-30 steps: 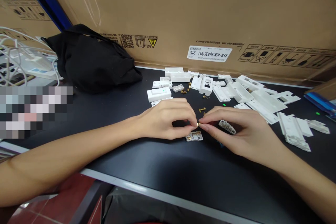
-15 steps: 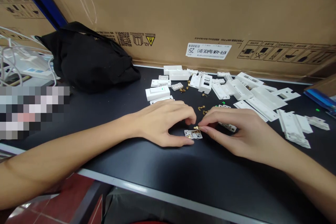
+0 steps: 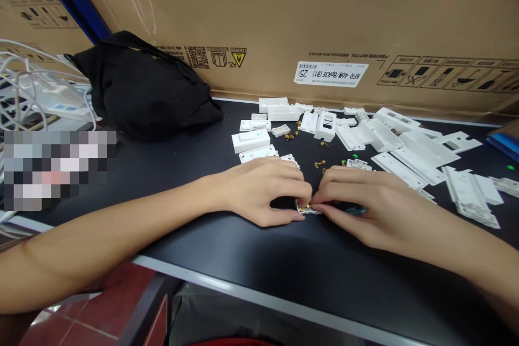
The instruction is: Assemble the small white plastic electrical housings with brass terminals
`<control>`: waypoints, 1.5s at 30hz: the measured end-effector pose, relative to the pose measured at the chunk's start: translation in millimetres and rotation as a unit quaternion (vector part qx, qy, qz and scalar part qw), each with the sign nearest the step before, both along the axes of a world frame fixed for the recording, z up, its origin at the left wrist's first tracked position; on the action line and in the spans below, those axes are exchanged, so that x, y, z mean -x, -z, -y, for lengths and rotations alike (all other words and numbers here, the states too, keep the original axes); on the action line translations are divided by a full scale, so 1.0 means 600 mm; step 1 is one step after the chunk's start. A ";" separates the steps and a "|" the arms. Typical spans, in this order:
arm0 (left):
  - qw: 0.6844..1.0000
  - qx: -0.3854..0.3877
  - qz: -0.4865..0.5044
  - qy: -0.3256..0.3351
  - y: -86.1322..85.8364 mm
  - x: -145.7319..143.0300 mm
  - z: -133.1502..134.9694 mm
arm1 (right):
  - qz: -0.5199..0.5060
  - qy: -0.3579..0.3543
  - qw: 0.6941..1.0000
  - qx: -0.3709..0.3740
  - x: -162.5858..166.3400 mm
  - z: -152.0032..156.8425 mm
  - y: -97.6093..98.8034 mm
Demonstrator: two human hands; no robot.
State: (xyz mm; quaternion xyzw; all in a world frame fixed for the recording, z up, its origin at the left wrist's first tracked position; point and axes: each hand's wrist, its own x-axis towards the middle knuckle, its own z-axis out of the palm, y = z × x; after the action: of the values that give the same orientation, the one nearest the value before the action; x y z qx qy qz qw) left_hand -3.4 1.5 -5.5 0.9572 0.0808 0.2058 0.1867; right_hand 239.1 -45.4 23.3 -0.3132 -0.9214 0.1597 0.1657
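Left hand point(image 3: 263, 192) and right hand point(image 3: 377, 208) pinch a small white plastic module point(image 3: 302, 206) with brass contacts, mid-counter point(image 3: 284, 265) nearer the front edge. White plastic housings point(image 3: 251, 141) and brass clips point(image 3: 319, 164) lie scattered toward the back edge, a black cloth bag point(image 3: 141, 86) at back left.

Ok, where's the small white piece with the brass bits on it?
In the head view, the white piece sits on the black bench near the middle, held between the left hand and right hand, just below some loose brass parts.
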 end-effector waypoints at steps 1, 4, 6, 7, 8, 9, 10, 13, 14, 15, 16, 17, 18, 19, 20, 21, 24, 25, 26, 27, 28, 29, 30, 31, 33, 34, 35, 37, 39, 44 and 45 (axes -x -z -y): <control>1.000 -0.003 0.000 0.002 -0.001 0.000 0.000 | 0.004 0.000 1.000 -0.006 0.000 0.000 0.000; 1.000 -0.014 0.003 0.008 -0.002 0.000 -0.001 | 0.015 0.000 1.000 -0.018 0.000 0.002 0.001; 1.000 -0.022 0.005 0.011 -0.003 -0.001 -0.001 | 0.018 0.002 1.000 -0.019 0.001 0.003 0.001; 1.000 -0.025 0.006 0.011 -0.004 -0.001 -0.001 | 0.020 0.004 1.000 -0.017 0.001 0.003 0.001; 0.999 -0.028 0.007 0.012 -0.004 -0.001 -0.001 | 0.021 0.007 1.000 -0.013 0.001 0.003 0.001; 0.999 -0.031 0.007 0.013 -0.004 -0.001 -0.001 | 0.024 0.009 1.000 -0.008 0.000 0.003 0.001; 0.999 -0.032 0.007 0.015 -0.004 -0.001 -0.001 | 0.027 0.008 1.000 -0.001 -0.001 0.002 0.001; 0.999 -0.032 0.003 0.017 -0.005 -0.002 -0.001 | 0.025 -0.015 0.999 0.014 -0.011 -0.001 0.000; 0.999 -0.032 0.001 0.018 -0.005 -0.001 -0.002 | 0.022 -0.026 0.999 0.015 -0.016 -0.002 0.000; 0.999 -0.031 -0.001 0.019 -0.005 -0.001 -0.002 | 0.017 -0.036 0.999 0.015 -0.020 -0.002 0.000; 0.999 -0.030 -0.002 0.020 -0.005 -0.001 -0.003 | 0.013 -0.043 0.999 0.014 -0.024 -0.003 0.000; 0.999 -0.029 -0.002 0.022 -0.005 -0.001 -0.003 | 0.011 -0.046 0.999 0.012 -0.027 -0.003 0.000; 0.999 -0.027 -0.001 0.024 -0.005 -0.001 -0.004 | 0.012 -0.049 0.999 0.009 -0.029 -0.003 -0.001; 0.999 -0.025 0.000 0.026 -0.005 -0.001 -0.004 | 0.017 -0.052 0.998 0.007 -0.031 -0.002 -0.001; 0.999 -0.021 0.001 0.028 -0.005 -0.001 -0.005 | 0.021 -0.055 0.998 0.005 -0.031 -0.001 -0.001; 0.999 -0.018 0.002 0.029 -0.005 -0.001 -0.006 | 0.025 -0.058 0.998 0.004 -0.031 0.000 0.000; 1.000 -0.006 0.002 0.029 -0.006 0.000 -0.007 | 0.028 -0.064 0.998 0.004 -0.029 0.004 0.000; 1.000 -0.001 0.002 0.030 -0.006 0.000 -0.007 | 0.027 -0.065 0.997 0.003 -0.029 0.005 0.001; 0.999 0.003 0.003 0.032 -0.006 0.000 -0.008 | 0.024 -0.067 0.997 0.002 -0.028 0.005 0.001; 0.999 0.006 0.003 0.035 -0.006 0.000 -0.008 | 0.022 -0.068 0.997 -0.001 -0.027 0.005 0.001; 0.999 0.008 0.005 0.038 -0.005 0.000 -0.008 | 0.021 -0.068 0.997 -0.003 -0.026 0.005 0.002; 0.999 0.010 0.006 0.040 -0.005 0.000 -0.008 | 0.020 -0.066 0.998 -0.005 -0.025 0.004 0.002; 0.999 0.010 0.008 0.042 -0.005 0.000 -0.009 | 0.021 -0.065 0.998 -0.005 -0.025 0.004 0.002; 0.999 0.009 0.008 0.042 -0.005 0.000 -0.009 | 0.022 -0.064 0.998 -0.005 -0.024 0.004 0.003; 0.999 0.011 0.005 0.042 -0.006 0.000 -0.009 | 0.024 -0.061 0.998 -0.001 -0.023 0.004 0.003; 0.999 0.012 0.002 0.041 -0.007 0.000 -0.009 | 0.025 -0.060 0.998 0.002 -0.022 0.004 0.004; 0.999 0.014 -0.001 0.041 -0.007 0.000 -0.009 | 0.028 -0.058 0.998 0.005 -0.022 0.005 0.004; 0.999 0.014 -0.007 0.039 -0.008 0.001 -0.009 | 0.033 -0.051 0.998 0.014 -0.022 0.006 0.006; 0.999 0.013 -0.013 0.035 -0.009 0.001 -0.009 | 0.037 -0.045 0.998 0.021 -0.022 0.006 0.008; 0.999 0.011 -0.013 0.033 -0.008 0.001 -0.010 | 0.048 -0.037 0.998 0.022 -0.019 0.009 0.009; 0.999 0.011 -0.011 0.035 -0.007 0.001 -0.010 | 0.049 -0.036 0.998 0.022 -0.018 0.009 0.009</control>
State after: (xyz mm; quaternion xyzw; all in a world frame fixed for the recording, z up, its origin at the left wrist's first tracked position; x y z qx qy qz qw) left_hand -3.7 7.3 -1.0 0.9597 0.0518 0.1873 0.2030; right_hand 249.7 -50.8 18.2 -0.2913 -0.9351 0.1706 0.1076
